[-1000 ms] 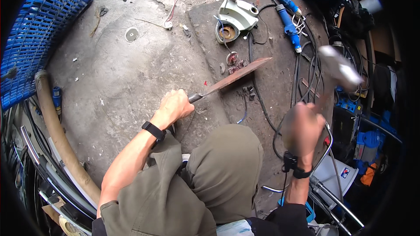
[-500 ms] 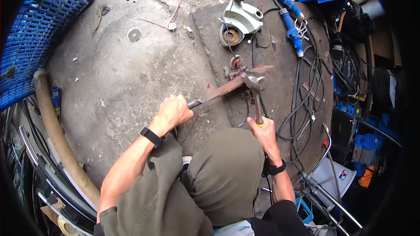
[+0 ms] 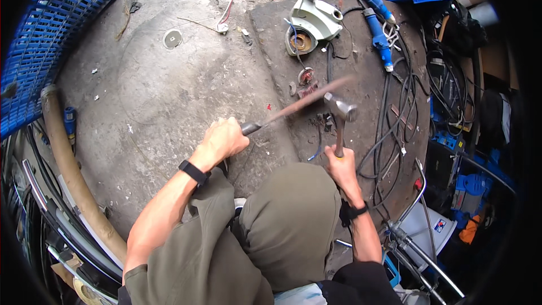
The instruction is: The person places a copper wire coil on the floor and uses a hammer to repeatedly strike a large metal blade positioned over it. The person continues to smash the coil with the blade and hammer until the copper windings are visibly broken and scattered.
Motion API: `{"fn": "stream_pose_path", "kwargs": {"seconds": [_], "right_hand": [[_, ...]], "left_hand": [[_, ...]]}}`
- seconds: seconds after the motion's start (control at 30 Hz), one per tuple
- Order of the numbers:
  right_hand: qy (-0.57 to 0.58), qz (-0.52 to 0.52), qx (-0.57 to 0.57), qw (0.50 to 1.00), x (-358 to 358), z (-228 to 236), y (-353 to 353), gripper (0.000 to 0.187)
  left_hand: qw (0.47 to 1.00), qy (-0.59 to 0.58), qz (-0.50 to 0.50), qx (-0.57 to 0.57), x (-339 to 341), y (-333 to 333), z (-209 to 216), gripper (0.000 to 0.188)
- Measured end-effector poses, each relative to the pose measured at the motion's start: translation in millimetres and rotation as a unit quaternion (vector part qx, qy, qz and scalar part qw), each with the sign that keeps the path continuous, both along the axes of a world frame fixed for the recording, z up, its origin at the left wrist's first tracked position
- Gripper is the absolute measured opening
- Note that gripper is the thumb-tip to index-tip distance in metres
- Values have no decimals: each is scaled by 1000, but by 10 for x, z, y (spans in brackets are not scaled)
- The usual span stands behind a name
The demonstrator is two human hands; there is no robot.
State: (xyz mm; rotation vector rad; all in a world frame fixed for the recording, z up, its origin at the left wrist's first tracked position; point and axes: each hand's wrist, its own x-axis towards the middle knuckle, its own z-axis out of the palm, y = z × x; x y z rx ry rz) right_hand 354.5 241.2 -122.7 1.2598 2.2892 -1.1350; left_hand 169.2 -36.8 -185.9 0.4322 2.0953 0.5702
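Observation:
My left hand [image 3: 224, 137] is closed round the dark handle of a long knife [image 3: 305, 101] with a rusty brown blade. The blade reaches out to the right and is blurred by motion. In my right hand [image 3: 342, 165] is a hammer [image 3: 341, 110], gripped by its handle, with its metal head just right of the blade and seemingly apart from it. Beside the blade, partly behind it, lies a small reddish coil part [image 3: 306, 83] on the floor. Farther off stands a pale green machine housing [image 3: 314, 25] with a round open end. Dark scraps [image 3: 322, 121] lie below the blade.
Blue connectors [image 3: 377, 36] and looped black cables [image 3: 389, 130] lie at the right. A blue plastic basket [image 3: 56, 28] stands at the far left, above a tan tube [image 3: 76, 164]. A white box [image 3: 435, 223] and metal pipes [image 3: 415, 254] are at the lower right.
The hammer head has come off the blade and moved right, its handle turning more upright. The blade has tilted, its tip swinging away from me. My left hand has hardly moved.

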Motion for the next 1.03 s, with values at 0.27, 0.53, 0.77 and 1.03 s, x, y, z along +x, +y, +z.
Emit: {"fn": "stream_pose_path", "kwargs": {"seconds": [0.27, 0.53, 0.77, 1.03], "right_hand": [[55, -78, -50, 994, 65, 423, -135, 39], [5, 8, 222, 975, 649, 157, -49, 41], [-78, 20, 306, 949, 1354, -287, -196, 41], [-39, 47, 314, 947, 1598, -375, -19, 28]], "left_hand": [[998, 62, 10, -2, -165, -71, 9, 23], [989, 123, 6, 78, -192, -145, 20, 19], [984, 145, -45, 99, -72, -163, 39, 17], [981, 134, -90, 112, -26, -120, 98, 18]]}}
